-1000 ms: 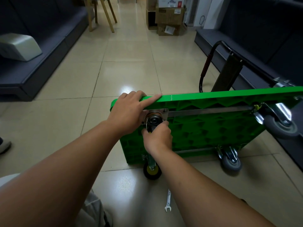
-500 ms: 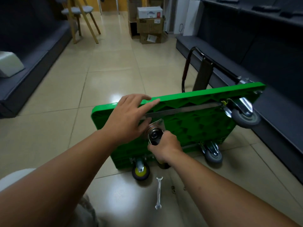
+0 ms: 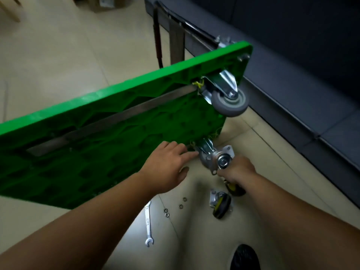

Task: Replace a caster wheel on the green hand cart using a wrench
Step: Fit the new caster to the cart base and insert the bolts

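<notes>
One caster (image 3: 224,160) sits clenched in the right hand (image 3: 236,170); left hand (image 3: 165,168), released, steadies cart (image 3: 116,137) at 9 o'clock; seat plate (image 3: 227,150) squarely

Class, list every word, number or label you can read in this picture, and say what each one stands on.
No text here can be read.
Label on the box: too blurred to read.
Wrench: any stamped size is too small to tell.

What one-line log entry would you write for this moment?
left hand: open, at cart underside | right hand: grips caster | wrench, fasteners, second caster: on floor
</notes>
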`<state>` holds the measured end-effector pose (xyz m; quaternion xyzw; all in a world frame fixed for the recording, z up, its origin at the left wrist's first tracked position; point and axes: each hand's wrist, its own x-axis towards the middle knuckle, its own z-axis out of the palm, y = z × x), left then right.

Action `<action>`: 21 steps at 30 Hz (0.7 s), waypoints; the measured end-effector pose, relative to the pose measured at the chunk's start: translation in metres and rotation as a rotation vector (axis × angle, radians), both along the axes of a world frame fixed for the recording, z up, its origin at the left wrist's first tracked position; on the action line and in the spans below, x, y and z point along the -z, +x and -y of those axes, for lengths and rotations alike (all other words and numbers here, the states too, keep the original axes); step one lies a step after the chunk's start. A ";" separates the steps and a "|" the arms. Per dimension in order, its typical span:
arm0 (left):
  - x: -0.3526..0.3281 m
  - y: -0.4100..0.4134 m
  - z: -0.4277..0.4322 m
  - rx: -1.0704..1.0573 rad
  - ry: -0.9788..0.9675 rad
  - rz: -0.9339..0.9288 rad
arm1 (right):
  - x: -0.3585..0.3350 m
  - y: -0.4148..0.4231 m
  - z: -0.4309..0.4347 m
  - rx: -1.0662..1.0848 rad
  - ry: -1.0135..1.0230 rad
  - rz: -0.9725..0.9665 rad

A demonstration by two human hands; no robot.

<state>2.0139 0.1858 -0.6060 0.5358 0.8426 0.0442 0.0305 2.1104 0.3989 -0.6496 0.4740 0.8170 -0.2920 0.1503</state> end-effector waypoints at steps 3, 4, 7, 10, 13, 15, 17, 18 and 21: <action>0.037 -0.003 -0.030 -0.060 -0.010 0.045 | 0.032 0.002 -0.036 0.112 -0.028 0.024; 0.047 -0.002 -0.036 -0.079 -0.012 0.069 | 0.040 0.003 -0.044 0.146 -0.036 0.025; 0.080 -0.002 -0.046 -0.108 -0.041 0.139 | 0.076 0.002 -0.066 0.195 -0.035 0.042; 0.111 -0.001 -0.048 -0.132 -0.091 0.206 | 0.112 0.006 -0.077 0.202 -0.051 0.097; 0.132 0.005 -0.048 -0.132 -0.147 0.257 | 0.143 0.015 -0.085 0.208 -0.052 0.104; 0.141 0.009 -0.048 -0.138 -0.159 0.282 | 0.155 0.020 -0.088 0.192 -0.040 0.111; 0.146 0.010 -0.050 -0.148 -0.161 0.292 | 0.161 0.022 -0.091 0.192 -0.040 0.173; 0.147 0.011 -0.050 -0.152 -0.163 0.293 | 0.163 0.022 -0.093 0.191 -0.040 0.200; 0.150 0.010 -0.049 -0.160 -0.171 0.297 | 0.168 0.020 -0.098 0.190 -0.020 0.214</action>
